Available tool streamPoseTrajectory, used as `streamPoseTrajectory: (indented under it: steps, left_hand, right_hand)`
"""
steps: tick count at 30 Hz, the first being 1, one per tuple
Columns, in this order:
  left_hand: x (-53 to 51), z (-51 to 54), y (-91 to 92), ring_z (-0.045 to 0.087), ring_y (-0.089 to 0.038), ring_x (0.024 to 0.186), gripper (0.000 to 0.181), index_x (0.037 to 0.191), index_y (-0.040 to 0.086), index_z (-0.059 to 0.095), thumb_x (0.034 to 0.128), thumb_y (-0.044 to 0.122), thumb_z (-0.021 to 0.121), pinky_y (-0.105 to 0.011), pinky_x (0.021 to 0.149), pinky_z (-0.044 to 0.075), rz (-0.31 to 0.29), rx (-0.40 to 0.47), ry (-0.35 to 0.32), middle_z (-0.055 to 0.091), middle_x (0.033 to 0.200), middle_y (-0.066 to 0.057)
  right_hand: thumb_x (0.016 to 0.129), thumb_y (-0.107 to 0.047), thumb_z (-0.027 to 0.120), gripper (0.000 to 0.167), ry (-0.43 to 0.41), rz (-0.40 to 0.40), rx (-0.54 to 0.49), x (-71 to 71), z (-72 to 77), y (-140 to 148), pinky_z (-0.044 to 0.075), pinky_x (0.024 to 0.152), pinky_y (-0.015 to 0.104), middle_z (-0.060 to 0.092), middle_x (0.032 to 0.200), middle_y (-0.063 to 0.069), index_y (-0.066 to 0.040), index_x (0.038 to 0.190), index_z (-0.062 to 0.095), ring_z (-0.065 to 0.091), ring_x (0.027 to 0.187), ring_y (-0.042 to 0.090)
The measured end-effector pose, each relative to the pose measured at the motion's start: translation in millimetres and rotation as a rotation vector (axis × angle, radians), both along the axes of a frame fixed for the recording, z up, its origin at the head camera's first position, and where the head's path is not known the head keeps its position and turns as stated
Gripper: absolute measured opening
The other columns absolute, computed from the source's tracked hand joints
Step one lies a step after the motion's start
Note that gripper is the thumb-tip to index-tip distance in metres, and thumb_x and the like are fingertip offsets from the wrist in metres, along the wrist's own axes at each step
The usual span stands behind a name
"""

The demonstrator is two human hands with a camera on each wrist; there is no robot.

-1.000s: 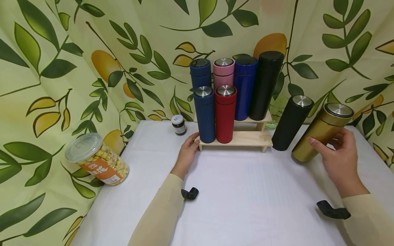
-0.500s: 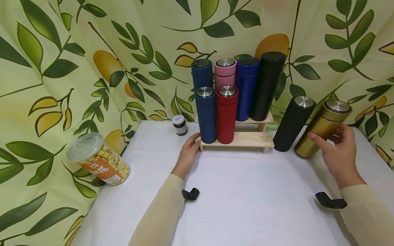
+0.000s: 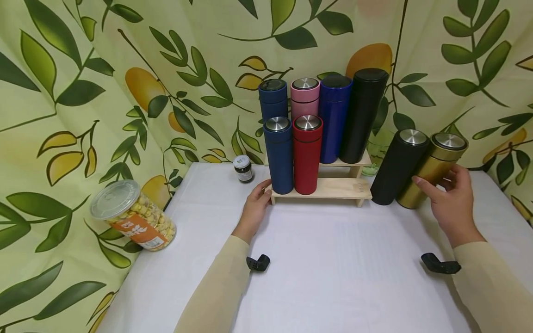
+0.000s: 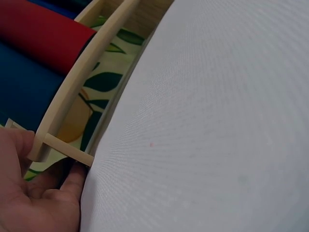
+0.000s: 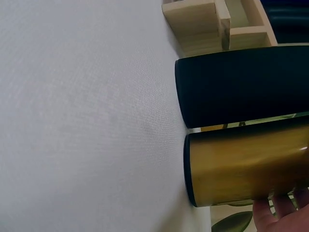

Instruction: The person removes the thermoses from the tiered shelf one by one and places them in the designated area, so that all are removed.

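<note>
My right hand [image 3: 454, 206] holds a gold thermos [image 3: 437, 166] by its side, thumb in front and fingers behind. This thermos stands at the right of the table, close beside a black thermos [image 3: 397, 171] with a steel lid; a narrow gap parts their bases in the right wrist view. My left hand [image 3: 254, 210] grips the left end of a two-step wooden stand [image 3: 341, 188], thumb at the board's end and fingers by the leg. On its lower step are a blue thermos [image 3: 279, 159] and a red thermos [image 3: 307, 159].
The stand's upper step bears a dark blue [image 3: 272, 99], a pink [image 3: 305, 99], a glossy blue [image 3: 334, 120] and a tall black thermos [image 3: 361, 120]. A small jar [image 3: 243, 170] and a tub of yellow snacks [image 3: 135, 219] stand left. A greenish clear vessel [image 3: 378, 148] is partly hidden behind.
My right hand has moved the gold thermos left and slightly back, up beside the black thermos, and it leans less. The left hand keeps its hold on the stand.
</note>
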State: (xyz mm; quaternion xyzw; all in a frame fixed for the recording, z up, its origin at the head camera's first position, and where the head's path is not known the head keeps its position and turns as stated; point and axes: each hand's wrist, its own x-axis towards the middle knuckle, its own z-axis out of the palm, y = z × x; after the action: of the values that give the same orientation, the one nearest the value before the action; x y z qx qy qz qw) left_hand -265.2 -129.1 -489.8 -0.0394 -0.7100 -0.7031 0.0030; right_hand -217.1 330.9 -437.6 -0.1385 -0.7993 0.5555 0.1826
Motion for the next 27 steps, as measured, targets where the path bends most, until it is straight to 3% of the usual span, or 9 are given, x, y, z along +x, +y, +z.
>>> streamPoseTrajectory:
  steps: [7, 16, 18, 21, 24, 27]
  left_hand:
    - [-0.2, -0.2, -0.6, 0.052, -0.029, 0.144, 0.044, 0.158, 0.004, 0.056, 0.1144, 0.011, 0.052, -0.042, 0.116, 0.048, -0.003, 0.008, 0.003, 0.044, 0.167, -0.016]
    - [0.7, -1.3, 0.1, 0.052, -0.028, 0.144, 0.044, 0.158, 0.004, 0.056, 0.1138, 0.010, 0.053, -0.041, 0.116, 0.048, -0.001, 0.017, 0.001, 0.044, 0.167, -0.015]
    - [1.0, -1.1, 0.5, 0.052, -0.029, 0.143, 0.044, 0.157, 0.004, 0.057, 0.1137, 0.010, 0.053, -0.042, 0.116, 0.048, -0.001, 0.022, 0.000, 0.044, 0.167, -0.016]
    - [0.5, -1.3, 0.8, 0.053, -0.029, 0.142, 0.044, 0.157, 0.003, 0.057, 0.1137, 0.010, 0.053, -0.043, 0.116, 0.048, -0.003, 0.022, 0.002, 0.045, 0.166, -0.017]
    - [0.1, -0.8, 0.8, 0.052, -0.028, 0.143, 0.044, 0.157, 0.004, 0.057, 0.1137, 0.010, 0.053, -0.042, 0.116, 0.048, -0.003, 0.020, 0.003, 0.045, 0.166, -0.017]
    - [0.0, -0.3, 0.5, 0.052, -0.027, 0.144, 0.044, 0.157, 0.004, 0.056, 0.1138, 0.010, 0.053, -0.041, 0.115, 0.049, -0.002, 0.014, 0.006, 0.045, 0.166, -0.015]
  right_hand:
    - [0.105, -0.030, 0.075, 0.076, 0.028, 0.013, 0.008, -3.8, 0.3, -4.0, 0.038, 0.121, 0.037, 0.039, 0.151, -0.010, -0.030, 0.167, 0.031, 0.041, 0.140, 0.019]
    - [0.107, -0.032, 0.073, 0.080, -0.001, 0.050, 0.015, -1.2, 0.2, -2.2, 0.035, 0.124, 0.038, 0.032, 0.160, 0.002, -0.028, 0.169, 0.024, 0.037, 0.145, 0.021]
    - [0.107, -0.033, 0.073, 0.082, -0.016, 0.061, 0.013, 0.6, 0.7, -0.2, 0.035, 0.124, 0.035, 0.029, 0.164, 0.005, -0.027, 0.170, 0.022, 0.036, 0.147, 0.021]
    - [0.107, -0.032, 0.073, 0.084, -0.031, 0.067, 0.005, 4.5, 1.9, 2.5, 0.038, 0.115, 0.019, 0.027, 0.167, 0.008, -0.027, 0.172, 0.020, 0.036, 0.147, 0.020]
    - [0.107, -0.031, 0.073, 0.084, -0.027, 0.060, 0.004, 9.0, 2.7, 3.4, 0.042, 0.100, 0.008, 0.033, 0.163, 0.006, -0.026, 0.172, 0.020, 0.040, 0.143, 0.018]
    - [0.107, -0.030, 0.073, 0.083, -0.021, 0.049, 0.006, 14.3, 4.1, 4.4, 0.045, 0.092, 0.005, 0.040, 0.153, -0.003, -0.026, 0.171, 0.022, 0.044, 0.138, 0.015]
